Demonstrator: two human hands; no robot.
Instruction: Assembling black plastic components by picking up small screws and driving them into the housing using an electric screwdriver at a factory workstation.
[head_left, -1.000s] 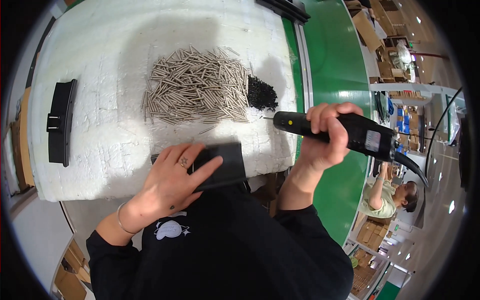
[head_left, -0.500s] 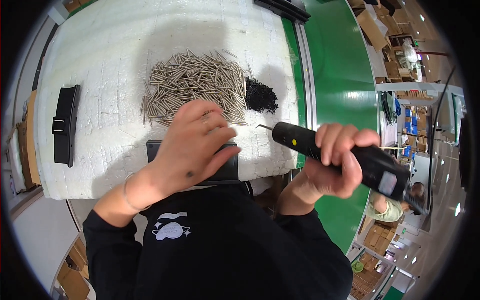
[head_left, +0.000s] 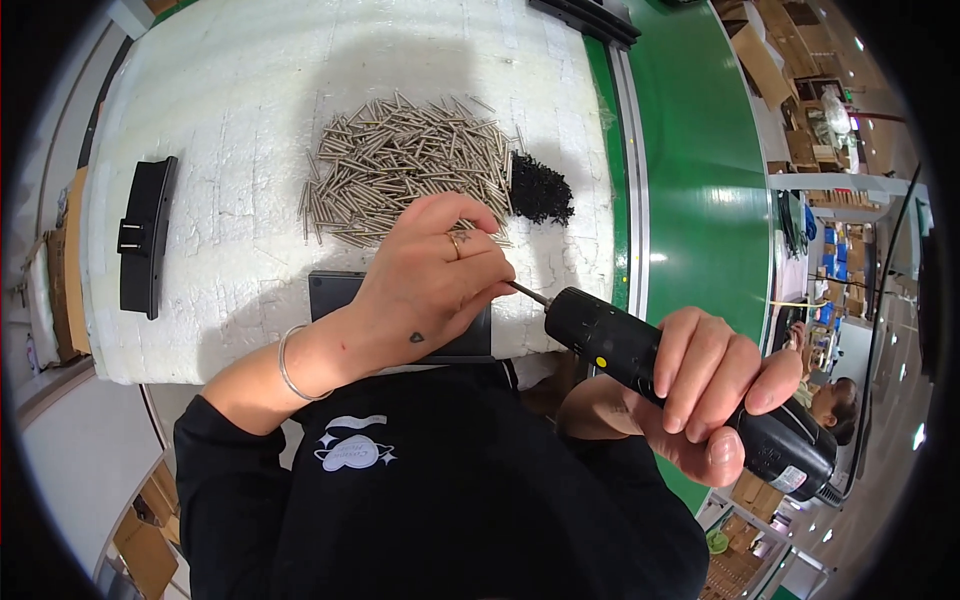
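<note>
My right hand (head_left: 700,390) grips a black electric screwdriver (head_left: 620,345), its bit pointing left toward my left hand. The fingertips of my left hand (head_left: 430,275) are pinched at the tip of the bit; whether a screw is between them is hidden. Under that hand a flat black part (head_left: 335,295) lies at the near edge of the white foam-covered table (head_left: 230,120). Just beyond the hand sits a heap of long silver screws (head_left: 410,160) with a small pile of black screws (head_left: 540,190) at its right.
Another black plastic part (head_left: 145,235) lies at the table's left. A green conveyor belt (head_left: 700,170) runs along the right side. Another person (head_left: 830,400) is at far right, with shelves and cardboard boxes beyond.
My left hand rose off the flat black part, reached to the screw heap, and now pinches at the screwdriver's bit. My right hand drew the screwdriver lower and closer.
</note>
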